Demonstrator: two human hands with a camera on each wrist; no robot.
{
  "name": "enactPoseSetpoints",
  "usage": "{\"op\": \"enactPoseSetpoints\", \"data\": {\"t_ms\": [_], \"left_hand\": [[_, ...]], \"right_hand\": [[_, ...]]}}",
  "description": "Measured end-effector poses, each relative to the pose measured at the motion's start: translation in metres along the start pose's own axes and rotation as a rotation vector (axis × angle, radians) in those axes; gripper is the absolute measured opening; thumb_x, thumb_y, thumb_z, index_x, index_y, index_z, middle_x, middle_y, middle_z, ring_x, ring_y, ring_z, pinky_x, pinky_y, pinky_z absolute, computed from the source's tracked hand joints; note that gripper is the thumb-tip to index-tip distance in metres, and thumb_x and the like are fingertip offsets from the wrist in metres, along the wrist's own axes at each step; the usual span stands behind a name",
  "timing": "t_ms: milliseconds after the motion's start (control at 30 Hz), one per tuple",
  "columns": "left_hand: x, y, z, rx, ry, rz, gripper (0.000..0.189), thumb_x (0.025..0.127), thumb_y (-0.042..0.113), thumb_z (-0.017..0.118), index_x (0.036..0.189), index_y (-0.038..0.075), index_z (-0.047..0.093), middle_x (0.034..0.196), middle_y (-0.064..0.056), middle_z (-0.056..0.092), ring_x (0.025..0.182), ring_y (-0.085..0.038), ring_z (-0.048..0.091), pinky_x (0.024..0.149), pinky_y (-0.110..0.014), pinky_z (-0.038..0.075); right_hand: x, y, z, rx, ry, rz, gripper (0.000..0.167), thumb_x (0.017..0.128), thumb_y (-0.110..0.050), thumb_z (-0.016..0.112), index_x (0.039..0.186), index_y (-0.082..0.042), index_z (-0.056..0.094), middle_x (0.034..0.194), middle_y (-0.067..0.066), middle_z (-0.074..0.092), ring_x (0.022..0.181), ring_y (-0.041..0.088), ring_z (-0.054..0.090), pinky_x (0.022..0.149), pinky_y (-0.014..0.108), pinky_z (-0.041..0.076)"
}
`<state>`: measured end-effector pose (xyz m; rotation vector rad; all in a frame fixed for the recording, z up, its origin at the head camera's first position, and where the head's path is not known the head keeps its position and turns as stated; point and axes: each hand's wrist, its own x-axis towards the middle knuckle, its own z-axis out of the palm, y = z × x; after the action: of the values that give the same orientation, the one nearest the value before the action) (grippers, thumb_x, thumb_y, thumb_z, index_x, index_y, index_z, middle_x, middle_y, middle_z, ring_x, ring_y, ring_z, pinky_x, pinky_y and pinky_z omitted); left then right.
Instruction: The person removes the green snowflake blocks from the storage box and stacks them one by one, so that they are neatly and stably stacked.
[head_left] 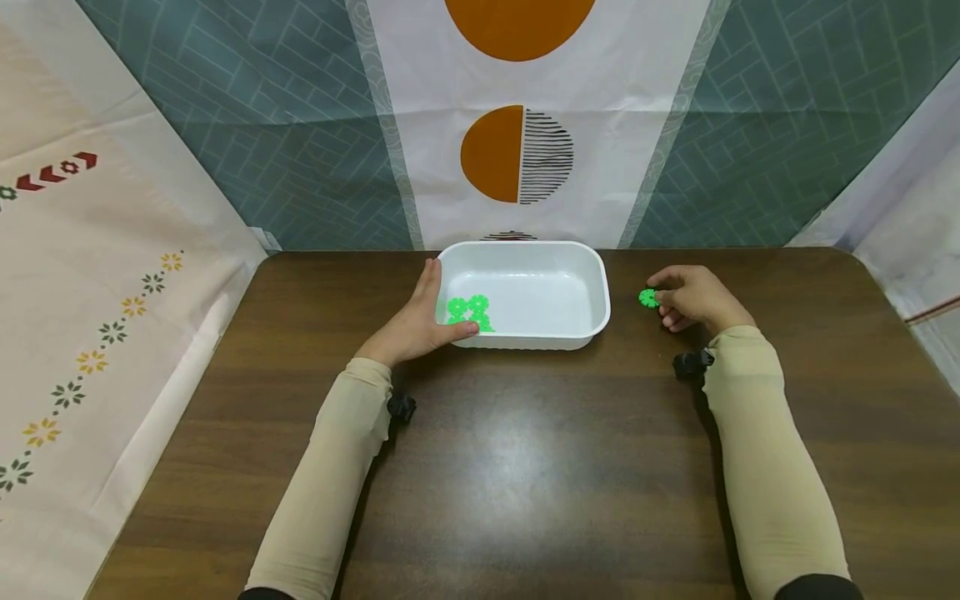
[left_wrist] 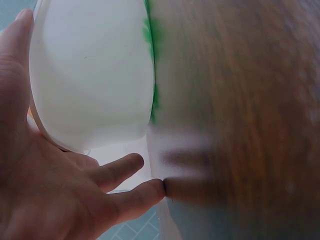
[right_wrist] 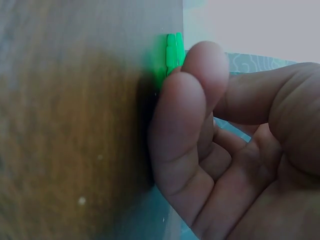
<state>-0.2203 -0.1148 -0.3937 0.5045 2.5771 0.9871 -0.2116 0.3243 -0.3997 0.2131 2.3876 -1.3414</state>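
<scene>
A white plastic tray [head_left: 540, 343] stands near the table's far edge. My left hand [head_left: 417, 323] grips its left end, the thumb along the front rim and the fingers around the left side. In the left wrist view two fingers [left_wrist: 135, 196] stretch down below the tray, close to the tabletop. Several green notched plastic discs [head_left: 478, 302] lie inside the tray at its left end. Right of the tray, my right hand [head_left: 696, 298] pinches a green notched disc [head_left: 647, 297] between thumb and fingertips, close over the table. In the right wrist view the green disc [right_wrist: 173, 52] shows edge-on, partly hidden behind the fingertips.
The dark wooden table [head_left: 510, 467] runs back to a patterned teal and white cloth [head_left: 300, 167] just behind the tray. An embroidered cream cloth [head_left: 112, 275] hangs at the left. Small black devices [head_left: 402, 407] sit at both wrists.
</scene>
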Motion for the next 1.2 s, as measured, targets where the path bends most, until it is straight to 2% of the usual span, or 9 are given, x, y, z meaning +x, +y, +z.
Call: {"op": "enactPoseSetpoints", "data": {"t_ms": [333, 533, 767, 967, 1200], "left_hand": [[-0.0005, -0.0014, 0.0004, -0.025, -0.006, -0.005, 0.126, 0.085, 0.063, 0.072, 0.160, 0.018, -0.018, 0.165, 0.003, -0.024, 0.151, -0.034, 0.010, 0.116, -0.052, 0.024], [0.0003, -0.0015, -0.0004, -0.018, -0.004, -0.007, 0.126, 0.085, 0.063, 0.072, 0.160, 0.018, -0.019, 0.166, 0.000, -0.023, 0.151, -0.034, 0.011, 0.116, -0.052, 0.024], [0.0010, -0.0025, -0.0008, -0.021, 0.002, -0.014, 0.126, 0.084, 0.063, 0.073, 0.160, 0.021, -0.018, 0.165, 0.004, -0.024, 0.152, -0.033, 0.011, 0.116, -0.052, 0.024], [0.0015, -0.0022, -0.0004, -0.017, 0.008, -0.014, 0.126, 0.084, 0.064, 0.072, 0.161, 0.019, -0.016, 0.165, 0.004, -0.023, 0.151, -0.033, 0.012, 0.116, -0.051, 0.025], [0.0027, -0.0023, 0.0003, -0.010, 0.003, -0.016, 0.126, 0.083, 0.066, 0.072, 0.160, 0.022, -0.018, 0.166, 0.004, -0.023, 0.152, -0.031, 0.011, 0.116, -0.050, 0.025]], "right_hand": [[-0.0001, -0.0001, -0.0006, -0.021, -0.005, -0.019, 0.041, 0.106, -0.006, 0.052, 0.144, 0.007, 0.044, 0.084, 0.015, 0.063, 0.063, 0.021, 0.063, 0.063, 0.037, 0.058], [0.0002, -0.0009, -0.0001, -0.020, 0.005, -0.020, 0.042, 0.105, -0.006, 0.053, 0.144, 0.007, 0.044, 0.084, 0.015, 0.063, 0.064, 0.021, 0.063, 0.063, 0.038, 0.059], [0.0001, -0.0035, 0.0005, -0.024, 0.017, -0.026, 0.039, 0.105, -0.005, 0.053, 0.141, 0.007, 0.047, 0.082, 0.014, 0.063, 0.063, 0.021, 0.063, 0.063, 0.037, 0.058], [-0.0006, -0.0027, 0.0001, -0.023, 0.030, -0.035, 0.038, 0.105, -0.005, 0.051, 0.141, 0.008, 0.047, 0.081, 0.014, 0.061, 0.062, 0.020, 0.062, 0.062, 0.037, 0.059], [-0.0024, -0.0008, -0.0012, -0.036, 0.043, -0.054, 0.041, 0.106, -0.010, 0.052, 0.143, 0.008, 0.045, 0.081, 0.014, 0.061, 0.062, 0.021, 0.063, 0.062, 0.037, 0.059]]}}
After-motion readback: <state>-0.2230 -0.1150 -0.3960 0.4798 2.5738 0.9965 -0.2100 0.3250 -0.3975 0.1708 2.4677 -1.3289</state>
